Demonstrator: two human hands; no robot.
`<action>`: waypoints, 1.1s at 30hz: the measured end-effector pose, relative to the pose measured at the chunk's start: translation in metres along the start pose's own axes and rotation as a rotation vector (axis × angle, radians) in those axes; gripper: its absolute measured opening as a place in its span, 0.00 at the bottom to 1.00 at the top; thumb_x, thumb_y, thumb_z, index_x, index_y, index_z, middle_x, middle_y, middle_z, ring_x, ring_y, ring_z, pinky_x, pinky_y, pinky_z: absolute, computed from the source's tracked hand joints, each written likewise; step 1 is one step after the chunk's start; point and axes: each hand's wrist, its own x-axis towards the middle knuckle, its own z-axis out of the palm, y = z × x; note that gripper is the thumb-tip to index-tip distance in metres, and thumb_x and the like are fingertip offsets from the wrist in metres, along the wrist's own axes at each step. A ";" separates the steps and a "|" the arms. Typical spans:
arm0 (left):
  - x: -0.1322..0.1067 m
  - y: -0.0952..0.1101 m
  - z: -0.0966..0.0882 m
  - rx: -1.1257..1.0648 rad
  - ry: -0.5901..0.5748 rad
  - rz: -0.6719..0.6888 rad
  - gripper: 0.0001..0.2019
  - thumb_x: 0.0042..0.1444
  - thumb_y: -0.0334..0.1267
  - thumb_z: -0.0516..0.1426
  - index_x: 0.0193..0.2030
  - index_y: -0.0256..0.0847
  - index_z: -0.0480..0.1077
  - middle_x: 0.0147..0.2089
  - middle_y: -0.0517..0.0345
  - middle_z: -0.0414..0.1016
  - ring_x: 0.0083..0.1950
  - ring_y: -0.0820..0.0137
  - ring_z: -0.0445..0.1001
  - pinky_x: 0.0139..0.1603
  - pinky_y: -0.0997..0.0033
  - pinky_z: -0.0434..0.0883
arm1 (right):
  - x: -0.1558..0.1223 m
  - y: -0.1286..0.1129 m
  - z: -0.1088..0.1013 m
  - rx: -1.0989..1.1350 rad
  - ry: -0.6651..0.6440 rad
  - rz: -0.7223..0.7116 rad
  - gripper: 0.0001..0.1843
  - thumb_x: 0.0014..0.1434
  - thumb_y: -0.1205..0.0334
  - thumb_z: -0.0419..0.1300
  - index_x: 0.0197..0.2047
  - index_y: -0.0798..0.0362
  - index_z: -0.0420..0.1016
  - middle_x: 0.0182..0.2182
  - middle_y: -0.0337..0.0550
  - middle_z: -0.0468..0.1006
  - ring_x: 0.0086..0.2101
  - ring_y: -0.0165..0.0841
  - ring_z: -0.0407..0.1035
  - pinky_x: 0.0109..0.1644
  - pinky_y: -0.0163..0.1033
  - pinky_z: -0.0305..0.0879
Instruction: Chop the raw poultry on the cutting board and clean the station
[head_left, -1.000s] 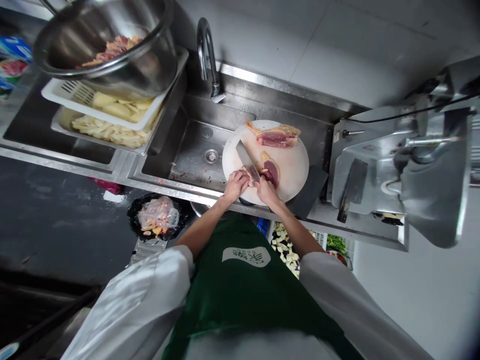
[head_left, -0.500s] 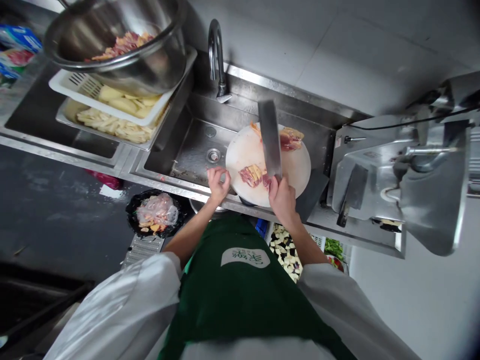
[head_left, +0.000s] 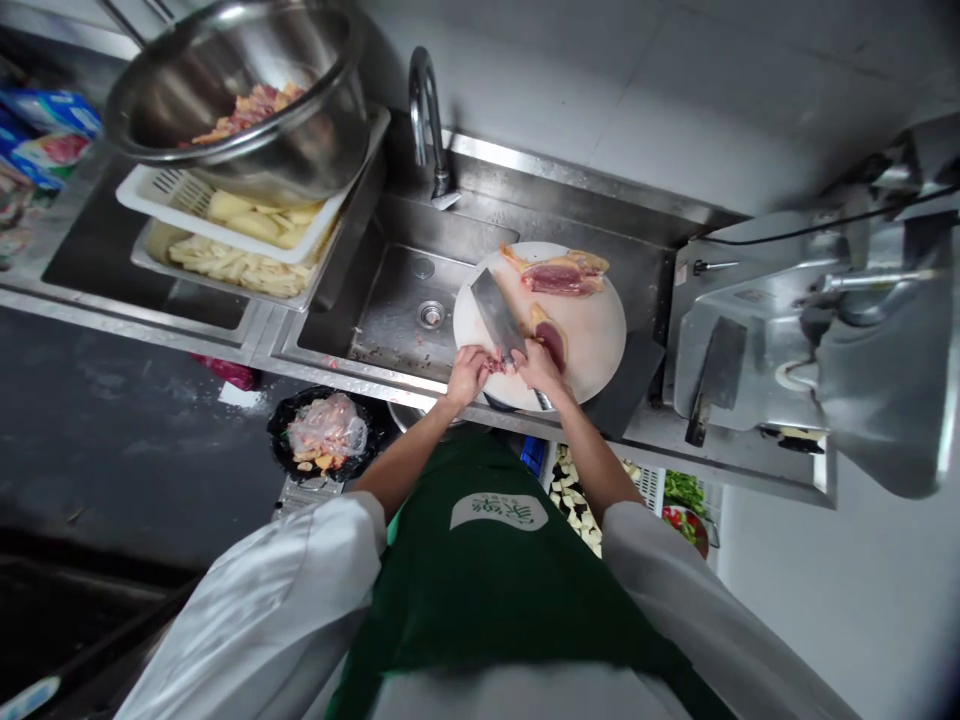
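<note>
My right hand (head_left: 537,366) grips a cleaver (head_left: 496,312), its broad blade slanting up and left over the round white cutting board (head_left: 600,345). At the board's near left edge, my left hand (head_left: 469,375) has its fingers curled around small cut pieces of meat (head_left: 496,364), beside the blade. Just right of the cleaver lies a piece of meat with yellow skin (head_left: 552,345), partly behind my right hand. A larger slab of meat (head_left: 562,276) rests at the board's far side.
The board sits over the right part of a steel sink (head_left: 405,290) with a tap (head_left: 424,110). To the left, a steel bowl (head_left: 330,125) of meat stands on a white basket (head_left: 142,195). On the right are a slicing machine (head_left: 885,370) and a second cleaver (head_left: 720,370).
The cleaver has swung from pointing away to slanting left, lower over the board. My left hand has moved right onto the cut meat, and the uncut piece now shows right of the blade.
</note>
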 end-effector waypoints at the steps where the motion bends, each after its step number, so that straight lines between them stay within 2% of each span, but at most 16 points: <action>1: 0.002 0.002 -0.003 -0.003 0.070 -0.046 0.11 0.66 0.33 0.53 0.46 0.40 0.77 0.52 0.43 0.74 0.56 0.54 0.69 0.62 0.50 0.68 | 0.000 0.009 -0.006 0.076 0.045 0.019 0.19 0.75 0.56 0.50 0.59 0.57 0.73 0.50 0.58 0.83 0.48 0.43 0.79 0.49 0.39 0.72; 3: 0.015 0.012 -0.007 0.009 0.210 -0.110 0.12 0.66 0.31 0.51 0.46 0.40 0.76 0.52 0.42 0.74 0.56 0.53 0.69 0.62 0.49 0.68 | -0.005 0.032 -0.017 0.242 0.183 0.074 0.22 0.75 0.54 0.48 0.62 0.57 0.72 0.46 0.55 0.84 0.42 0.42 0.80 0.45 0.39 0.73; 5: 0.036 0.030 -0.003 0.028 0.214 -0.074 0.12 0.66 0.30 0.51 0.47 0.40 0.76 0.52 0.42 0.75 0.57 0.53 0.68 0.63 0.47 0.67 | -0.016 0.058 -0.024 0.377 0.300 0.147 0.25 0.76 0.53 0.45 0.65 0.59 0.70 0.41 0.53 0.84 0.36 0.40 0.79 0.40 0.40 0.74; 6: 0.048 0.040 0.002 0.043 0.145 -0.023 0.12 0.65 0.31 0.53 0.48 0.40 0.76 0.53 0.43 0.75 0.58 0.52 0.68 0.64 0.46 0.66 | -0.024 0.071 -0.027 0.433 0.343 0.184 0.26 0.75 0.52 0.45 0.65 0.60 0.69 0.39 0.53 0.83 0.32 0.40 0.78 0.37 0.40 0.73; 8: 0.071 0.061 0.019 0.093 -0.078 0.079 0.10 0.63 0.33 0.58 0.50 0.41 0.76 0.55 0.42 0.77 0.60 0.49 0.68 0.64 0.43 0.66 | -0.041 0.094 -0.030 0.523 0.398 0.255 0.27 0.75 0.52 0.45 0.64 0.61 0.70 0.36 0.53 0.82 0.27 0.38 0.75 0.32 0.40 0.72; 11: 0.093 0.083 0.044 0.166 -0.358 0.110 0.19 0.52 0.31 0.67 0.52 0.39 0.75 0.58 0.38 0.77 0.60 0.45 0.71 0.60 0.43 0.69 | -0.067 0.117 -0.028 0.594 0.437 0.353 0.27 0.74 0.51 0.46 0.63 0.61 0.69 0.34 0.52 0.81 0.24 0.38 0.73 0.30 0.42 0.71; 13: 0.097 0.088 0.053 0.143 -0.446 0.089 0.20 0.48 0.26 0.67 0.49 0.38 0.75 0.53 0.39 0.79 0.55 0.48 0.75 0.56 0.49 0.73 | -0.082 0.126 -0.022 0.606 0.440 0.406 0.27 0.74 0.50 0.46 0.64 0.61 0.69 0.33 0.52 0.81 0.25 0.40 0.73 0.32 0.44 0.72; 15: 0.097 0.089 0.051 0.037 -0.455 0.046 0.13 0.50 0.25 0.65 0.42 0.39 0.74 0.43 0.46 0.80 0.47 0.54 0.78 0.50 0.56 0.75 | -0.096 0.131 -0.015 0.599 0.438 0.444 0.29 0.74 0.48 0.45 0.65 0.61 0.68 0.33 0.52 0.81 0.27 0.42 0.75 0.34 0.45 0.73; 18: 0.101 0.087 0.029 -0.282 -0.353 -0.123 0.05 0.57 0.33 0.65 0.38 0.40 0.72 0.32 0.58 0.76 0.34 0.66 0.76 0.38 0.67 0.75 | -0.112 0.133 -0.006 0.536 0.424 0.453 0.28 0.75 0.49 0.45 0.66 0.60 0.68 0.34 0.52 0.81 0.33 0.45 0.78 0.41 0.47 0.74; 21: 0.115 0.078 -0.011 -0.567 -0.144 -0.327 0.13 0.56 0.45 0.68 0.38 0.39 0.72 0.30 0.60 0.76 0.29 0.72 0.74 0.28 0.75 0.72 | -0.124 0.123 0.001 0.403 0.371 0.385 0.24 0.75 0.53 0.47 0.62 0.58 0.71 0.40 0.56 0.83 0.41 0.47 0.79 0.47 0.46 0.73; 24: 0.132 0.058 -0.061 -0.617 0.078 -0.451 0.21 0.54 0.54 0.70 0.32 0.38 0.71 0.29 0.58 0.77 0.25 0.75 0.71 0.20 0.79 0.67 | -0.126 0.096 0.010 0.279 0.226 0.244 0.19 0.75 0.55 0.48 0.58 0.56 0.73 0.44 0.57 0.84 0.47 0.46 0.78 0.49 0.41 0.69; 26: 0.139 0.043 -0.093 -0.584 0.170 -0.522 0.23 0.53 0.57 0.70 0.29 0.39 0.69 0.25 0.60 0.75 0.21 0.77 0.67 0.17 0.80 0.64 | -0.120 0.070 0.019 0.244 0.093 0.114 0.18 0.75 0.55 0.49 0.56 0.54 0.74 0.44 0.55 0.84 0.47 0.45 0.78 0.48 0.38 0.67; 28: 0.143 0.034 -0.118 -0.577 0.179 -0.575 0.24 0.53 0.56 0.70 0.27 0.39 0.67 0.22 0.62 0.72 0.19 0.79 0.63 0.15 0.80 0.63 | -0.108 0.046 0.028 0.220 -0.024 0.001 0.16 0.76 0.54 0.50 0.54 0.52 0.75 0.44 0.52 0.85 0.47 0.43 0.79 0.46 0.37 0.66; 30: 0.143 0.033 -0.130 -0.635 0.101 -0.592 0.22 0.54 0.54 0.70 0.29 0.39 0.69 0.24 0.60 0.74 0.19 0.78 0.66 0.16 0.79 0.65 | -0.094 0.032 0.034 0.186 -0.096 -0.042 0.15 0.76 0.56 0.51 0.55 0.52 0.75 0.46 0.52 0.85 0.47 0.42 0.80 0.46 0.36 0.65; 31: 0.140 0.036 -0.129 -0.685 0.044 -0.591 0.21 0.55 0.53 0.70 0.31 0.39 0.70 0.26 0.58 0.76 0.21 0.76 0.69 0.17 0.79 0.68 | -0.087 0.030 0.035 0.162 -0.111 -0.030 0.15 0.76 0.57 0.51 0.55 0.53 0.74 0.47 0.53 0.85 0.47 0.42 0.80 0.46 0.36 0.65; 33: 0.132 0.044 -0.114 -0.786 -0.067 -0.589 0.18 0.56 0.50 0.70 0.35 0.38 0.72 0.31 0.54 0.79 0.25 0.73 0.75 0.22 0.76 0.73 | -0.078 0.036 0.033 0.116 -0.100 0.037 0.16 0.76 0.58 0.50 0.57 0.55 0.74 0.49 0.56 0.84 0.49 0.43 0.79 0.47 0.37 0.66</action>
